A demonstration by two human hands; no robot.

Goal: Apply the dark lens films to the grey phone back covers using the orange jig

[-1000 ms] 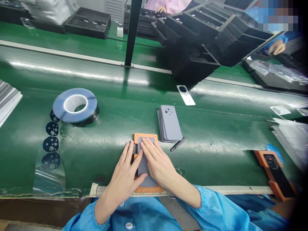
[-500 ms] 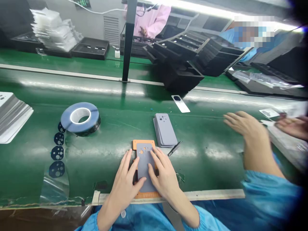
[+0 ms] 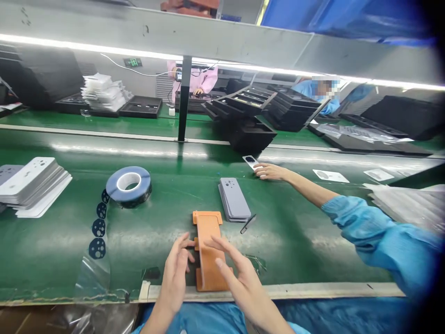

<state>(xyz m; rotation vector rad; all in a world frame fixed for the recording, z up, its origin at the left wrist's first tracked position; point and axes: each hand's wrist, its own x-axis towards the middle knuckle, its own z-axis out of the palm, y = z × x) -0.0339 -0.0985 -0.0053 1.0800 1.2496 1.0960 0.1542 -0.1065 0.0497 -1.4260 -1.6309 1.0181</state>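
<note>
An orange fixture (image 3: 209,273) lies near the front edge of the green bench. The grey plate's flat face is not visible on it; a thin pale edge (image 3: 200,260) runs lengthwise along the fixture. I cannot tell whether this is the plate turned edge-on. My left hand (image 3: 179,264) is beside the fixture's left side, fingers apart and slightly bent. My right hand (image 3: 238,273) hovers over its right side, fingers spread, with nothing visibly gripped. Behind the fixture stands a stack of grey plates (image 3: 234,197), with a small dark strip (image 3: 248,223) at its front right corner.
Left are a blue tape roll (image 3: 128,185), its strip of dark round stickers (image 3: 98,228) and stacked white plates (image 3: 34,178). A co-worker's hand (image 3: 273,171) touches a white card (image 3: 250,160); the arm crosses the right side. Black trays (image 3: 246,132) are piled behind.
The view has tilted upward. My hands have lifted and loosened from the grey plate, whose face no longer shows on the fixture. The co-worker's hand has reached left to the white card.
</note>
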